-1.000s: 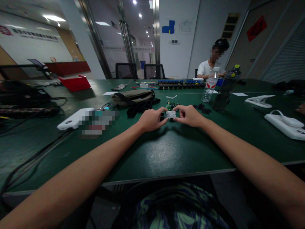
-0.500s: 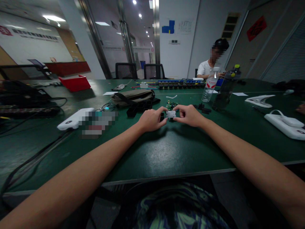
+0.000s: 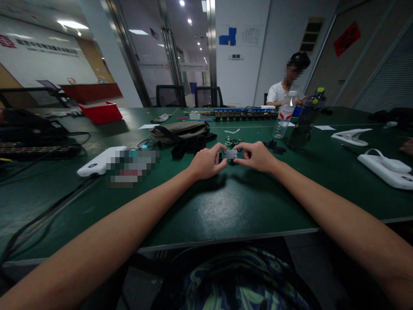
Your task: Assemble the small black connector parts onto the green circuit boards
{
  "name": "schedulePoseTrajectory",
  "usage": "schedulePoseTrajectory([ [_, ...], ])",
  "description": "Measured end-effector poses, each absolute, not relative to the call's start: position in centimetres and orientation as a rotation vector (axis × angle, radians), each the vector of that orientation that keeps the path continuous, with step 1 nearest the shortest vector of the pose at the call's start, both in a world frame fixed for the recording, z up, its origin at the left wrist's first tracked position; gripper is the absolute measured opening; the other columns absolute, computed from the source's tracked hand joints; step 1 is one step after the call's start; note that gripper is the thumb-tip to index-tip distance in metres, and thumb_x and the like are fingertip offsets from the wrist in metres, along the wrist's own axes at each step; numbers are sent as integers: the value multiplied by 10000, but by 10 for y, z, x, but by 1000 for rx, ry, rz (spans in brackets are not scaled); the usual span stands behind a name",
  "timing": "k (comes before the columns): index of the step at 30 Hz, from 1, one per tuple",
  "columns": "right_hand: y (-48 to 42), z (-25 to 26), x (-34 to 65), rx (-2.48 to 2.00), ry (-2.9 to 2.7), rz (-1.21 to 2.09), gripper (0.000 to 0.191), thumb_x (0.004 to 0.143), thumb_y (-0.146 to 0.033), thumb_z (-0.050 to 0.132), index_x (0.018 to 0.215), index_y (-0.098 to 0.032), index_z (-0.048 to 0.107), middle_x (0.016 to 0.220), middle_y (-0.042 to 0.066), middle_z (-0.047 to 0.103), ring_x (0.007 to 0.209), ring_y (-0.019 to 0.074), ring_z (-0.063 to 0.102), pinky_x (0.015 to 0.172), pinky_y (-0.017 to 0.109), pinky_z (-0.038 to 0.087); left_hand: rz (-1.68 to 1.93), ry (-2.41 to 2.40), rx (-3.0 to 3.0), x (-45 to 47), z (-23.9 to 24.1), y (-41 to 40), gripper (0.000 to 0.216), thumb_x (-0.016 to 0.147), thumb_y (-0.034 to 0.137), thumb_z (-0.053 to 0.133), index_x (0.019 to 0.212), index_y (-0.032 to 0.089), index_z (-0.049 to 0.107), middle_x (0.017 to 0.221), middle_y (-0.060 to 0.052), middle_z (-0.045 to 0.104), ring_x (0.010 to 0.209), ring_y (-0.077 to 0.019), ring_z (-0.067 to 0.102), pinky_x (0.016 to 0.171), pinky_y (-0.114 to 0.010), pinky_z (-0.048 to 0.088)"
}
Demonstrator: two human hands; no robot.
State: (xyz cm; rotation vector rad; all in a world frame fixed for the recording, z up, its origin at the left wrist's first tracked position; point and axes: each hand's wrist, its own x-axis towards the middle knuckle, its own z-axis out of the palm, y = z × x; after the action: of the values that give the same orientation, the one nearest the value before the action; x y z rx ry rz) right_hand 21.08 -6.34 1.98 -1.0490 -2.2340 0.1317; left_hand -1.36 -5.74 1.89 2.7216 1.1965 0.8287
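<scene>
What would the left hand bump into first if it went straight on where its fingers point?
Past the small grey plate it pinches, probably the right hand, gripping the opposite side; exact depth is unclear.

- Left hand (image 3: 206,163) and right hand (image 3: 260,156) pinch a small grey plate (image 3: 231,154) at opposite ends, over the green bench (image 3: 222,211).
- Just beyond the plate: green circuit boards (image 3: 232,141).
- Left of the plate and beyond: a khaki pouch (image 3: 190,130).
- Right of the plate: black plastic pieces (image 3: 275,147), then a clear water bottle (image 3: 283,122) and a dark bottle (image 3: 302,127).
- Far beyond the plate, rightward: a person in a white shirt (image 3: 276,93).
</scene>
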Motion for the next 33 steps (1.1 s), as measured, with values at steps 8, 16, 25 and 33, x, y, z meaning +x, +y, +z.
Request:
schedulePoseTrajectory([
  [8, -63, 19, 212, -1040, -2251, 50, 336, 779, -343, 735, 1064, -166, 726, 564, -56, 563, 491, 86, 454, 581, 220, 335, 954, 1119, 2531, -11, 14, -55, 236, 805, 312, 604, 1002, 187, 571, 538, 87, 518, 481, -108, 473, 531, -226, 292],
  [16, -63, 20, 211, -1036, -2267, 26, 345, 786, -363, 735, 1071, -168, 732, 572, -50, 567, 497, 89, 459, 582, 222, 332, 1032, 1038, 2441, -10, 11, -52, 185, 830, 341, 581, 916, 181, 545, 517, 96, 463, 463, -93, 413, 528, -227, 289],
  [25, -65, 22, 211, -1054, -2262, 32, 346, 783, -346, 740, 1079, -168, 735, 559, -57, 548, 494, 84, 453, 580, 218, 330, 1000, 1009, 2467, -13, 13, -52, 163, 811, 292, 580, 929, 183, 552, 530, 95, 472, 473, -93, 423, 528, -227, 289],
  [33, -64, 22, 212, -1047, -2269, 56, 342, 792, -354, 722, 1086, -180, 725, 568, -57, 552, 506, 88, 450, 589, 225, 327, 989, 1031, 2475, -13, 14, -52, 160, 803, 246, 533, 945, 181, 572, 521, 95, 457, 479, -100, 415, 542, -238, 282],
])
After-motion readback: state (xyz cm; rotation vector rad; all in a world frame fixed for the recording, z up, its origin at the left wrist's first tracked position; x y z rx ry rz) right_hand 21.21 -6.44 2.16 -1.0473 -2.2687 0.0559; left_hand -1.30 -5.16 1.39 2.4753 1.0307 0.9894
